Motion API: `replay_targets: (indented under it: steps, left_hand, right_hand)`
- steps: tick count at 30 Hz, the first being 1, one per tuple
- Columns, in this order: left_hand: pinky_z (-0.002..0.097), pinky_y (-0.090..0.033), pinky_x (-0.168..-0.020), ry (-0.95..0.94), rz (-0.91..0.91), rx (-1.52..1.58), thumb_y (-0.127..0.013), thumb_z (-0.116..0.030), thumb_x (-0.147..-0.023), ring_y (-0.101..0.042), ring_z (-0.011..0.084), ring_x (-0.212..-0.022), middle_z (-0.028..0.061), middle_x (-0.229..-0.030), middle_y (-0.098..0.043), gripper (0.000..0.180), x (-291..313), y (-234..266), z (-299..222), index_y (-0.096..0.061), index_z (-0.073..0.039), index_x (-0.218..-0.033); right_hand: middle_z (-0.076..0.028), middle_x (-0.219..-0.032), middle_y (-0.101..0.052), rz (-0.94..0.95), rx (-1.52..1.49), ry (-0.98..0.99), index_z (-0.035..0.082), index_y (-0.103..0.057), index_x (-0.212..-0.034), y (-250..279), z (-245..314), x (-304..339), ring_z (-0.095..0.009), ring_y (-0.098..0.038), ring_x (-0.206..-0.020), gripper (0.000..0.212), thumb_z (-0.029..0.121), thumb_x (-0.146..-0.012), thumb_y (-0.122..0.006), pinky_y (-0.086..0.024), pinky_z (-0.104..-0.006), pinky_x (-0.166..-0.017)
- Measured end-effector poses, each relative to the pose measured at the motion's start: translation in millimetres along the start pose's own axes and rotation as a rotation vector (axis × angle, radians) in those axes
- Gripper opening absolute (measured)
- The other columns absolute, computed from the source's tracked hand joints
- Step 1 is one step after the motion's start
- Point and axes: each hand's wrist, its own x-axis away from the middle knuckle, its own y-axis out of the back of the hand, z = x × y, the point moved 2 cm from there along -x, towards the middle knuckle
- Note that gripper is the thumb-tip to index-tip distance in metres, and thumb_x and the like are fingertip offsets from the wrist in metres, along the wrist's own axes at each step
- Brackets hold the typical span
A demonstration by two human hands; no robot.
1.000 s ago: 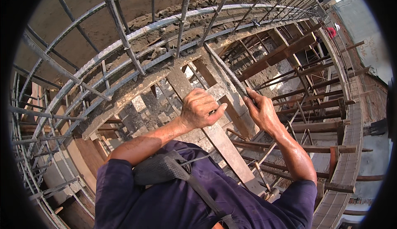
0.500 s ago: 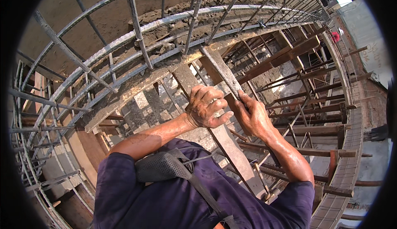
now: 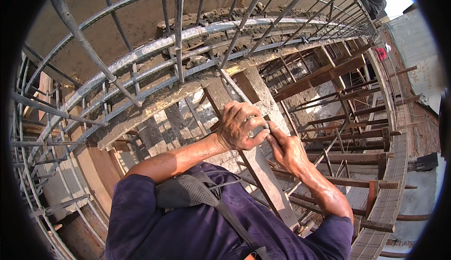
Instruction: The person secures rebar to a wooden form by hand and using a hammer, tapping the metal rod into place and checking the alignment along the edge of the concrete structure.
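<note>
Steel rod (image 3: 236, 87) slants down from the rebar cage (image 3: 179, 25) to both hands, partly hidden behind the left hand (image 3: 242, 126). That hand's fingers curl around it; the right hand (image 3: 287, 152), close beside, has its fingers clenched on the near end. Beneath them runs a plank (image 3: 271, 180).

Left hand (image 3: 240, 127) now closed around the steel bar (image 3: 235, 85), against right hand (image 3: 287, 151), previously apart
</note>
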Motion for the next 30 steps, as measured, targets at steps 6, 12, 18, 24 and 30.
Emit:
replay_targets:
  steps: [6, 12, 18, 24, 30]
  left_hand:
    - [0.0398, -0.039, -0.092, -0.029, 0.009, 0.007, -0.074, -0.034, -0.086, -0.055, 0.0205, -0.103, -0.0010, -0.101, -0.056, 0.022, -2, 2, -5, -0.059, -0.021, -0.096]
    - [0.0404, -0.038, -0.093, -0.015, 0.031, -0.010, -0.076, -0.031, -0.084, -0.054, 0.0201, -0.104, -0.0012, -0.100, -0.055, 0.022, -2, 0, -1, -0.060, -0.021, -0.096]
    - [0.0403, -0.037, -0.093, 0.003, 0.032, -0.002, -0.075, -0.030, -0.085, -0.055, 0.0193, -0.102, -0.0019, -0.098, -0.055, 0.021, -5, -4, -5, -0.061, -0.021, -0.096]
    - [0.0401, -0.037, -0.093, 0.038, 0.003, 0.006, -0.075, -0.026, -0.083, -0.057, 0.0189, -0.099, -0.0025, -0.097, -0.057, 0.019, -1, 5, 3, -0.062, -0.021, -0.096]
    - [0.0418, -0.037, -0.090, 0.011, -0.008, 0.061, -0.073, -0.022, -0.079, -0.057, 0.0214, -0.095, -0.0005, -0.094, -0.057, 0.020, 0, -5, 2, -0.059, -0.019, -0.093]
  right_hand:
    - [-0.027, -0.085, -0.071, -0.277, 0.027, -0.130, -0.001, -0.058, -0.137, 45, -49, 44, -0.031, -0.076, -0.079, 0.040, 0.013, -0.100, -0.062, -0.055, -0.0356, -0.067]
    - [-0.017, -0.086, -0.073, -0.469, 0.088, 0.002, -0.005, -0.056, -0.138, 79, -51, -50, -0.015, -0.066, -0.078, 0.043, 0.021, -0.104, -0.057, -0.053, -0.0393, -0.071]
    - [-0.031, -0.078, -0.064, -0.352, 0.050, 0.004, -0.010, -0.060, -0.125, 72, -38, -142, -0.033, -0.068, -0.067, 0.037, 0.019, -0.101, -0.056, -0.049, -0.0441, -0.065]
    - [-0.031, -0.079, -0.065, -0.117, 0.075, 0.057, -0.002, -0.061, -0.128, 71, -4, -110, -0.047, -0.067, -0.080, 0.033, 0.016, -0.100, -0.058, -0.052, -0.0505, -0.066]
    - [-0.033, -0.082, -0.066, -0.278, 0.088, -0.093, -0.008, -0.060, -0.129, 86, -55, -122, -0.040, -0.072, -0.078, 0.037, 0.015, -0.100, -0.058, -0.053, -0.0436, -0.069]
